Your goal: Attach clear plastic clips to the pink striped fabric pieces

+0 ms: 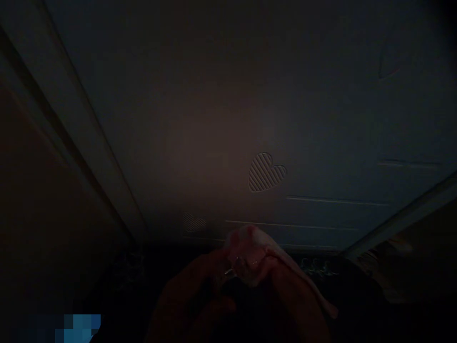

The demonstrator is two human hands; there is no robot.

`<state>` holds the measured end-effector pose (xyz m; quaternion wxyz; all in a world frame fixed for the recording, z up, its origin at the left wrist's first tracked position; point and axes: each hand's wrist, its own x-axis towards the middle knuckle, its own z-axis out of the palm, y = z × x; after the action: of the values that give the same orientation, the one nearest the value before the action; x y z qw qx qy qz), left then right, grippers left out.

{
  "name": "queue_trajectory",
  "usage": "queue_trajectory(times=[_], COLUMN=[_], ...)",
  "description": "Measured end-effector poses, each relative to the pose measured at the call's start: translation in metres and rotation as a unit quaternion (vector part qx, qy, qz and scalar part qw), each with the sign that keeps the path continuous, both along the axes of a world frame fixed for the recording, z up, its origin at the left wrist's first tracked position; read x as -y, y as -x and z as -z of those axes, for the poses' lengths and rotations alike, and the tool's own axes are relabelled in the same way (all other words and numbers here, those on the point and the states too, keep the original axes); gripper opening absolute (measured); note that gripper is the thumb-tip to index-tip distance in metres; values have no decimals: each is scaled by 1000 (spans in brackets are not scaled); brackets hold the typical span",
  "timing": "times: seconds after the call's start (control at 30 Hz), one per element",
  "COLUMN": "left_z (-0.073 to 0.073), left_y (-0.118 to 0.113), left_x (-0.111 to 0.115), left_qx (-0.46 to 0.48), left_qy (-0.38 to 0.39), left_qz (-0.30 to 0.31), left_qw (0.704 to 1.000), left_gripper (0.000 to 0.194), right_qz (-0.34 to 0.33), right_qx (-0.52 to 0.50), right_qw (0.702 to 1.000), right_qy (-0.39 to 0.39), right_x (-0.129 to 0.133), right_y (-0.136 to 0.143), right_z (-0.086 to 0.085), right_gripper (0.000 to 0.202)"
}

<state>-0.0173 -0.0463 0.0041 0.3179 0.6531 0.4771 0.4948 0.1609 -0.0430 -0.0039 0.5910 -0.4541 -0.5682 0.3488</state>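
Note:
The view is very dark. A soft pink and whitish cloth [255,243] is bunched between my two hands at the bottom centre. Coming in from the lower left, my left hand [189,286] has its fingers closed on the cloth's left side. A tiny bright glint shows beside its fingertips, too small to name. My right hand [298,297] grips the cloth from the other side, and a strip of it hangs along the outer edge of that hand. Shadow hides most of the fingers.
A pale panel [214,109] fills the view ahead, with a striped heart [266,174] and straight grooves pressed into it. A frame strip [82,109] runs down its left side. Dim objects [396,247] lie at the right.

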Motion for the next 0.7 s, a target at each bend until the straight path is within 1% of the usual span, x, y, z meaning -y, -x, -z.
queue_trajectory(times=[0.1, 0.17, 0.23, 0.37, 0.47, 0.57, 0.63, 0.7], left_z=[-1, -3, -4, 0, 5, 5, 2, -1], left_y=[2, 3, 3, 5, 4, 0, -3, -5], left_x=[-2, -3, -4, -4, -3, -4, -6, -7], left_qx=[10, 15, 13, -1, -18, -31, -21, -19], left_qy=[22, 29, 29, 25, 27, -2, -44, -83], left_qz=[31, 51, 59, 57, 53, 74, 94, 97], left_qw=[999, 998, 998, 998, 998, 997, 994, 992], left_gripper=[39, 38, 37, 36, 33, 31, 30, 30], right_qz=[-60, -75, -81, -54, 1, 36, 21, -5], right_qx=[-2, -13, -21, -54, -87, -78, -61, -58], right_qw=[998, 997, 996, 997, 996, 996, 997, 998], right_qy=[28, 22, 12, 17, 30, 29, 28, 29], right_x=[0, 0, 0, 1, 1, 0, -2, -3], right_y=[-4, -5, -6, -3, 3, 4, 2, 0], right_z=[-10, -16, -18, -14, -9, -9, -11, -13], right_gripper=[35, 32, 26, 22, 21, 19, 17, 15])
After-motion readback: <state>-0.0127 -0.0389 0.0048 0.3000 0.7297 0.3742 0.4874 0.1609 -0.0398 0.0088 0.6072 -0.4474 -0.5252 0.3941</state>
